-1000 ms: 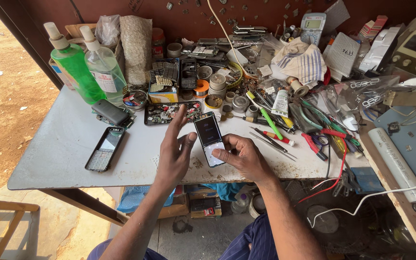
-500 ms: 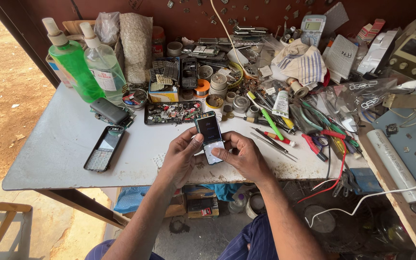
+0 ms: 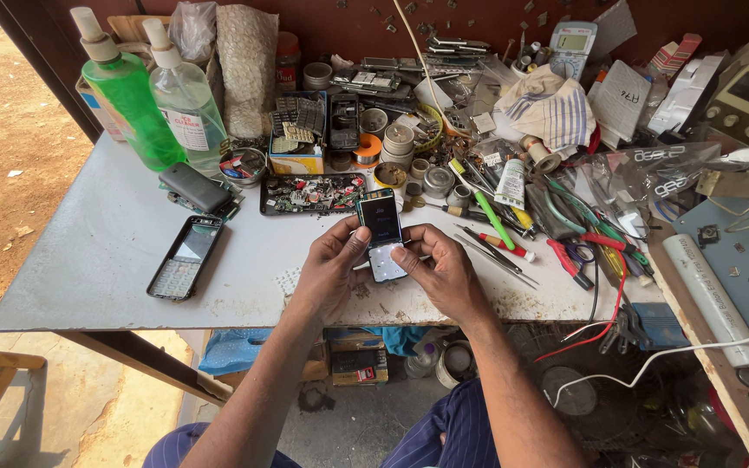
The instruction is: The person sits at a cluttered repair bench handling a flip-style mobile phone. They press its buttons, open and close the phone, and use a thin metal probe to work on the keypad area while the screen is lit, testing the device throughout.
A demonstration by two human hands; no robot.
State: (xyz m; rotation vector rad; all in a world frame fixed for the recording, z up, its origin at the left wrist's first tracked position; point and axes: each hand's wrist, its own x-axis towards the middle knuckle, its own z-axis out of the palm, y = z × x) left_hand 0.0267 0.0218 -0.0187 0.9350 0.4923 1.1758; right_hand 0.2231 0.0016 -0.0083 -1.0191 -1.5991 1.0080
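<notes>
A small keypad phone [image 3: 382, 234] with a dark lit screen and pale keypad is held upright over the grey table [image 3: 88, 269]. My left hand [image 3: 333, 264] grips its left side, thumb near the screen's lower edge. My right hand [image 3: 440, 270] holds its right side with the thumb on the keypad. A black phone front housing [image 3: 179, 258] lies flat to the left. A dark phone body [image 3: 194, 187] rests behind it on some parts.
Two pump bottles, green [image 3: 129, 100] and clear [image 3: 185, 100], stand at the back left. A black tray of small parts [image 3: 309, 194] lies behind the phone. Tweezers, screwdrivers, cutters and a glue tube [image 3: 511, 182] crowd the right. A white cable [image 3: 669, 354] hangs at the lower right.
My left hand went from open fingers beside the phone to closed on its left side. Both hands now hold the phone, slightly lower and nearer me.
</notes>
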